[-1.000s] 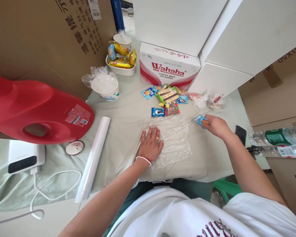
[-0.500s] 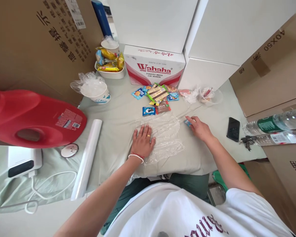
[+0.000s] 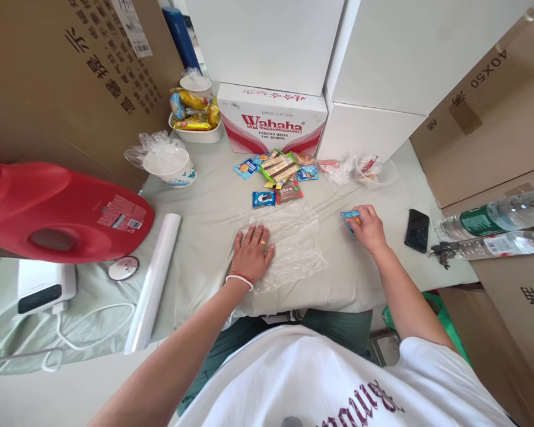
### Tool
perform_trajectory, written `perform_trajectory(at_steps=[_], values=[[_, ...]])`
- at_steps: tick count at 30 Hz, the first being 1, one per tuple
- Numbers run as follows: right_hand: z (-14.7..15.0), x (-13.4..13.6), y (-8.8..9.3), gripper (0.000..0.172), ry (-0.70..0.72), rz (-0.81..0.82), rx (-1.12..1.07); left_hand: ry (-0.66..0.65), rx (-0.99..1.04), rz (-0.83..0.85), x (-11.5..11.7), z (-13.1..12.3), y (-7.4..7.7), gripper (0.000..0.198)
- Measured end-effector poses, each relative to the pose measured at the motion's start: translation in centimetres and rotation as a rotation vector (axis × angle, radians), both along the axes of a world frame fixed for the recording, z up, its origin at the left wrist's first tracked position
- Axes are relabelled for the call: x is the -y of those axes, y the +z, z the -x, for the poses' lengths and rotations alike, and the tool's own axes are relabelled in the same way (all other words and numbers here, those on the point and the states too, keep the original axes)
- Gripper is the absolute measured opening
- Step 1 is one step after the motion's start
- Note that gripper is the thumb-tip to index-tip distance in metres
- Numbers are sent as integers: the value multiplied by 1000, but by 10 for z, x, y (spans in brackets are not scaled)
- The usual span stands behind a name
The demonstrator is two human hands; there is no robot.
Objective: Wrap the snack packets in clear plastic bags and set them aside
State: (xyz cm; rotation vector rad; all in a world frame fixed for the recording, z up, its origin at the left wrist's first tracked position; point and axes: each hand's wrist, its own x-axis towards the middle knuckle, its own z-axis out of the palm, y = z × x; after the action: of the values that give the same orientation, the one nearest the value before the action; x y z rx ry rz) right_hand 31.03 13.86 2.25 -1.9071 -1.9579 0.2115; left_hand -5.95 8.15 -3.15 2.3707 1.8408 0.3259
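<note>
My left hand [image 3: 251,251] lies flat with its fingers spread, pressing on the left edge of a clear, wrinkled plastic sheet [image 3: 296,255] on the table. To the right of that sheet, my right hand [image 3: 370,228] is closed on a small blue snack packet [image 3: 350,219], which partly shows past the fingers. Beyond the sheet lie a dark blue packet [image 3: 263,199] and a brown-and-red packet [image 3: 289,191]. Behind them is a pile of striped snack bars [image 3: 279,167], with several blue packets [image 3: 246,168] around it.
A plastic wrap roll [image 3: 153,281] and a red jug [image 3: 71,213] stand left. A paper cup [image 3: 171,168] and a snack tub [image 3: 200,134] are at the back left. A Wahaha box [image 3: 271,121] borders the back. Rightward are a phone [image 3: 417,230] and plastic bottles [image 3: 493,219].
My right hand has moved a little to the right, and more of the blue packet in it shows. My left hand stays flat on the sheet. The whole view has shifted slightly.
</note>
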Motion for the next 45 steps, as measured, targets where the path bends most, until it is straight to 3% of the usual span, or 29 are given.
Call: perform_trajectory(at_steps=[5,11,13,16,19,22,27,31,35,38,40,42,45], values=[[1,6,-9,55,-116,-201,-176,4,-1,5,0,-1,1,59],[5,25,-43,87,-282,-237,-268,1,17,10,0,0,0,59],[6,27,-52,81,-280,-277,-337,-1,19,8,0,1,-1,59],[2,23,-57,50,-265,-327,-406,-2,18,6,0,1,-2,59],[-12,18,-47,39,-277,-320,-413,-1,16,7,0,1,-1,58],[-28,17,-27,42,-223,-137,-321,0,18,9,0,1,-1,57],[-14,27,2,37,-105,250,161,-2,24,4,0,2,-2,57],[9,41,2,36,-35,311,372,13,30,8,0,1,-3,59],[-11,47,3,31,13,354,349,33,27,12,1,-3,-3,64],[-24,34,18,22,-21,353,210,41,31,30,0,-4,-4,67],[-11,23,31,25,-58,283,-36,40,38,39,0,-4,-4,68],[22,15,38,36,-10,274,-415,34,48,39,0,-4,-5,68],[84,14,30,51,134,554,-901,25,56,34,1,-2,-4,67]])
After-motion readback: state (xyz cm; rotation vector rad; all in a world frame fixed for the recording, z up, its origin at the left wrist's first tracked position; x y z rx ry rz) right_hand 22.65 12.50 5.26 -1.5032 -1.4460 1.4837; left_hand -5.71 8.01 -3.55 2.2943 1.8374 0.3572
